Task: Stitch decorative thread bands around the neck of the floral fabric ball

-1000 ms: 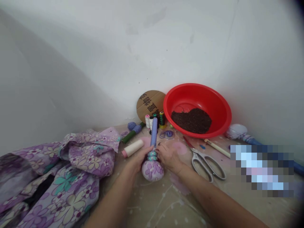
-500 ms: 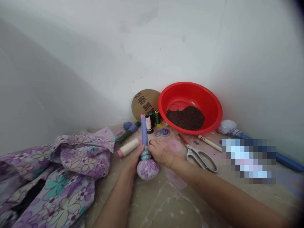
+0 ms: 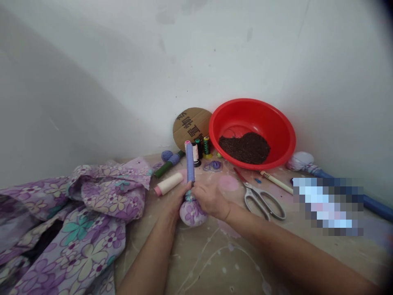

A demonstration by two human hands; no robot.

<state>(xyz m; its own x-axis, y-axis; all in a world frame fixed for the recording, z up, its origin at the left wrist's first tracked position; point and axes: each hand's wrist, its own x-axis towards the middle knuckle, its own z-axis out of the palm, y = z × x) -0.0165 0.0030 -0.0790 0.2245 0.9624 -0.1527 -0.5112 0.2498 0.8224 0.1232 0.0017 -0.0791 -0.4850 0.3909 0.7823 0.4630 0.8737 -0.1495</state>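
A lilac-wrapped stick (image 3: 190, 164) points away from me, with a stuffed floral cloth ball (image 3: 193, 214) at its near end. Turquoise-and-white gathered cloth shows at the neck between them. My left hand (image 3: 177, 201) is closed around this neck from the left side. On the other side my right hand (image 3: 212, 197) presses against the neck with curled fingers; what they pinch, if anything, is hidden. Just left of the stick lies a cream thread cone (image 3: 169, 184) with a pink end. Metal scissors (image 3: 260, 198) with red blades lie to the right.
Purple floral fabric (image 3: 92, 229) is heaped at the left. A red basin (image 3: 288, 139) holding dark brown filling leans near the wall, beside a cardboard disc (image 3: 187, 123) and several thread spools (image 3: 206, 147). A white-headed blue stick (image 3: 302, 160) and a pale pen-like tool (image 3: 278, 182) lie right.
My right fingers have curled in closer at the neck, covering more of the gathered cloth. The whole view has shifted slightly; the stick stays in my left hand.
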